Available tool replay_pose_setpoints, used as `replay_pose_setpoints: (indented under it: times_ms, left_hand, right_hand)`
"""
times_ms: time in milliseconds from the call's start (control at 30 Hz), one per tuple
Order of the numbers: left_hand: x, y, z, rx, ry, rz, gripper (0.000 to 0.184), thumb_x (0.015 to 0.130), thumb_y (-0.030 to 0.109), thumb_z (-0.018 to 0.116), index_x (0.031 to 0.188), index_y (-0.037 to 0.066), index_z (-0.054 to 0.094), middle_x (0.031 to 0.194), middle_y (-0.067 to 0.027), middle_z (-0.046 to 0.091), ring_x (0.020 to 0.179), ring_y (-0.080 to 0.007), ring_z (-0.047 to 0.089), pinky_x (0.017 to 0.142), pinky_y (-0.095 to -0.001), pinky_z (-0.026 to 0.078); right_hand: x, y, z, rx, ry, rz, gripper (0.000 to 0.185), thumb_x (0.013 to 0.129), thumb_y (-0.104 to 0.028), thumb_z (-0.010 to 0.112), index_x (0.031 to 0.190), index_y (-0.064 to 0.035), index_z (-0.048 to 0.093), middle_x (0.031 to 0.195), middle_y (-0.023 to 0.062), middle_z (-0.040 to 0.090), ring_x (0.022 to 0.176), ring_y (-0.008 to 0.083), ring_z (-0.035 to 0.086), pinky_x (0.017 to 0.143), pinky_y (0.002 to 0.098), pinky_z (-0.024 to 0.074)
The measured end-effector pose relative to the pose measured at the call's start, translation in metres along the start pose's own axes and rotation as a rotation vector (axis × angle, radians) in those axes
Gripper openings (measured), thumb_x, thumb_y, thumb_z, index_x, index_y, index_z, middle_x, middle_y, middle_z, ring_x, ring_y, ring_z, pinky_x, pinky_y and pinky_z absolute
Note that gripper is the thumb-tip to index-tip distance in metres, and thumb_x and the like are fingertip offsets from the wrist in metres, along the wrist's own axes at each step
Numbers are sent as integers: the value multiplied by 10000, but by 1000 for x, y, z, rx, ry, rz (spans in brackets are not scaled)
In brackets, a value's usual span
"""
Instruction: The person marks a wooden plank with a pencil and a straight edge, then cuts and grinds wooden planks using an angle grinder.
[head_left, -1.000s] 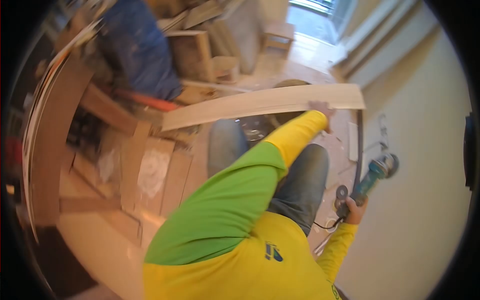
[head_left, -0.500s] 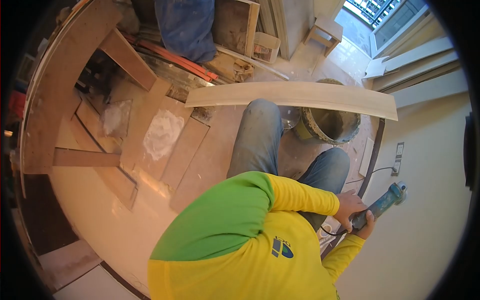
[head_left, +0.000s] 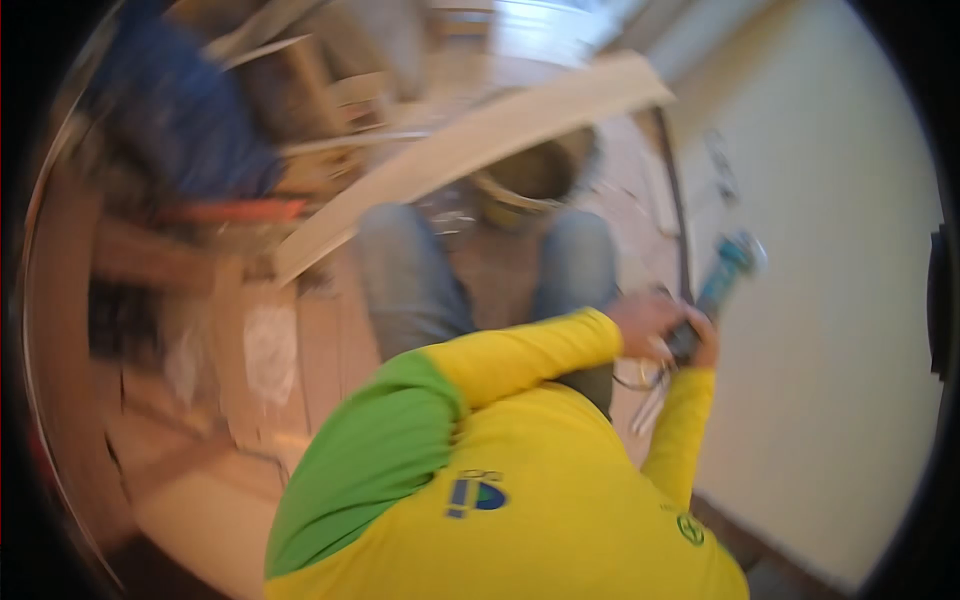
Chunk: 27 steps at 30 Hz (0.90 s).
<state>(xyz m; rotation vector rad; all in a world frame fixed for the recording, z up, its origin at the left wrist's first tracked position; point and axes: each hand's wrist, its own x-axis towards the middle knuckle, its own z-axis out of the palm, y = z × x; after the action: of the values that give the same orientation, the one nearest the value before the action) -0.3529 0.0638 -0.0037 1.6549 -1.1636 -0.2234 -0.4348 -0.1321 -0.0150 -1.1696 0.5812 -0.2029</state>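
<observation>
A blue-green angle grinder (head_left: 718,283) points up and away beside the right wall, its head blurred. My right hand (head_left: 706,338) is wrapped around the rear of its dark body. My left hand (head_left: 645,322) reaches across from the left and closes on the same rear end, its fingers partly smeared by motion. A dark cord (head_left: 640,383) hangs below the hands. Past my knees, a long pale board (head_left: 470,150) slants across, and its far end lies over a bucket (head_left: 525,190) with a crusted rim.
On the left are a wooden frame (head_left: 65,300), floor planks with a patch of white powder (head_left: 270,355), and a blue bag (head_left: 190,110). An orange-red strip (head_left: 240,210) lies by the bag. The pale wall (head_left: 810,400) with blurred sockets stands close on my right.
My view has swung, so the board, bucket and bag appear tilted and further left, with motion blur. Both hands stay on the angle grinder, which now points more steeply upward in view.
</observation>
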Motion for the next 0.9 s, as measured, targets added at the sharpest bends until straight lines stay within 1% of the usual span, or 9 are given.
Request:
replay_pose_setpoints:
  times_ms: [67,200,300,367,433,500,633,700,900]
  left_hand:
    - [-12,-9,-18,24,-36,-153,935,720,498,837,1446,31,479,1448,-213,520,1342,-371,494,1142,-430,381]
    - [-44,-20,-109,-82,315,-261,733,769,307,876,1351,-17,570,1410,-208,567,1306,-319,549,1088,-389,437]
    - [-97,-33,-190,-171,540,-381,663,878,108,761,1464,-5,473,1526,-160,462,1359,-267,492,1124,-383,400]
    - [-143,-34,-243,125,623,-472,666,920,139,725,1491,-25,425,1514,-167,469,1390,-265,452,1145,-377,357]
    - [-186,-24,-277,551,581,-562,675,928,139,714,1495,-53,401,1523,-182,457,1412,-275,421,1162,-366,321]
    - [-209,-7,-281,630,560,-716,688,953,215,697,1498,-66,385,1534,-201,439,1420,-290,409,1173,-363,294]
    - [-268,-35,-254,687,518,-927,713,986,348,640,1510,-55,373,1547,-214,419,1429,-294,397,1176,-362,283]
    - [-263,-32,-226,444,888,-916,753,1005,456,570,1522,-48,356,1554,-219,408,1429,-298,397,1174,-367,279]
    - [-249,-27,-230,513,823,-981,754,1009,477,548,1530,-32,352,1539,-220,428,1406,-298,423,1167,-357,288]
  right_hand:
    - [-24,-19,23,-251,98,-19,559,748,-135,779,1254,-42,559,922,84,641,749,195,653,700,338,572]
    - [-16,53,-54,-656,340,-184,711,662,-191,830,1284,-8,537,1001,125,658,827,264,664,777,361,563]
    - [-17,75,-74,-848,336,-339,773,630,-240,835,1302,-11,528,1074,185,669,915,323,681,857,405,554]
    - [-22,81,-84,-1047,367,-6,813,620,-265,830,1332,-36,511,1150,229,661,1005,356,681,909,421,535]
    - [-17,109,-100,-1050,375,30,839,630,-272,814,1373,-72,478,1199,244,650,1098,373,659,931,433,523]
    - [-11,125,-103,-1226,383,83,847,643,-254,802,1403,-114,455,1204,227,658,1133,384,641,950,436,514]
    - [6,169,-135,-1458,371,314,850,696,-256,784,1462,-191,422,1186,208,651,1096,394,652,950,468,522]
    - [9,197,-157,-1517,334,314,842,708,-247,777,1466,-204,415,1155,199,648,1079,394,654,932,481,525]
    - [11,238,-188,-1706,323,240,829,739,-280,799,1473,-223,417,1064,163,623,1009,375,644,861,494,521]
